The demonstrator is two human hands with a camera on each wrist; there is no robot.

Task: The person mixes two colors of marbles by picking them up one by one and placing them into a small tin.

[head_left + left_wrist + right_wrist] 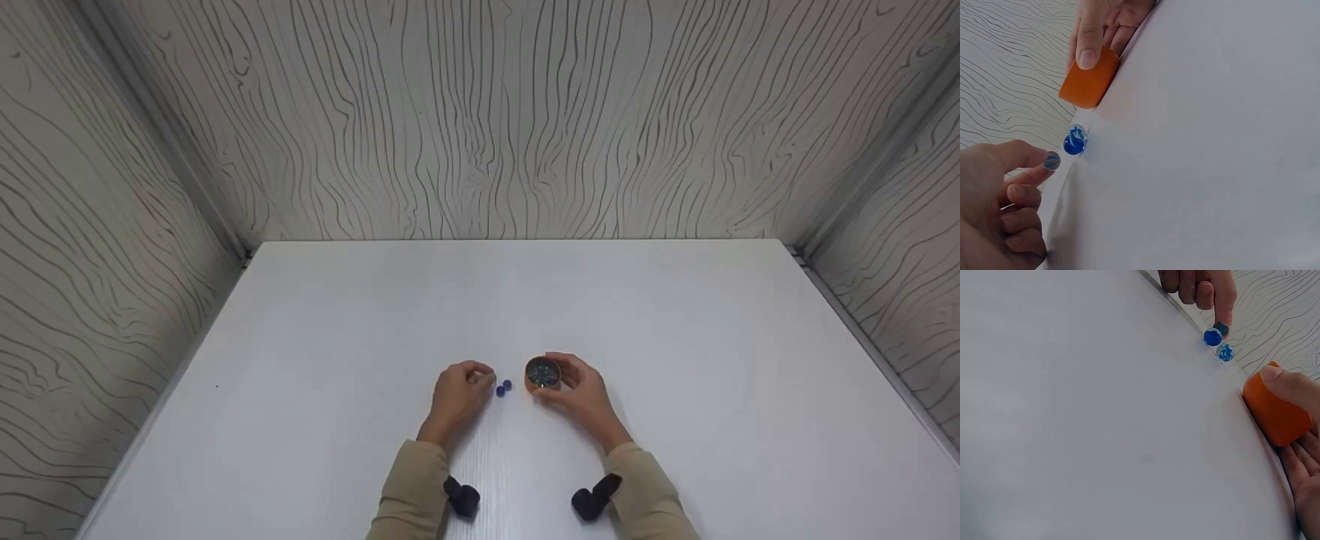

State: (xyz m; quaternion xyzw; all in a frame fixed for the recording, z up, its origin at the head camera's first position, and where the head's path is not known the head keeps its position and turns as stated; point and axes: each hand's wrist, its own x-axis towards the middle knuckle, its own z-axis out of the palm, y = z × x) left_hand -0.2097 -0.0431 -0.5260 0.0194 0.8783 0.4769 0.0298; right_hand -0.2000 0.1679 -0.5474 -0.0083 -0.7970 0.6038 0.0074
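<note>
My left hand [459, 396] pinches a glass marble [1051, 161], clear with blue-grey streaks, between thumb and forefinger. Its other fingers curl in toward the palm. Just right of those fingertips, two blue marbles rest close together on the table: a deep blue one [1212, 337] and a clear one with blue swirls [1225, 352]. Farther right, my right hand [586, 397] grips a small orange cup [1088, 84] around its side, thumb nearest me. The cup stands on the table, mouth up; its inside looks dark with bluish glints, too small to make out.
A white table [337, 322] spreads out around both hands. Panels with a wood-grain pattern [480, 120] rise behind it and on both sides. Dark wrist devices [461, 498] sit at both sleeves.
</note>
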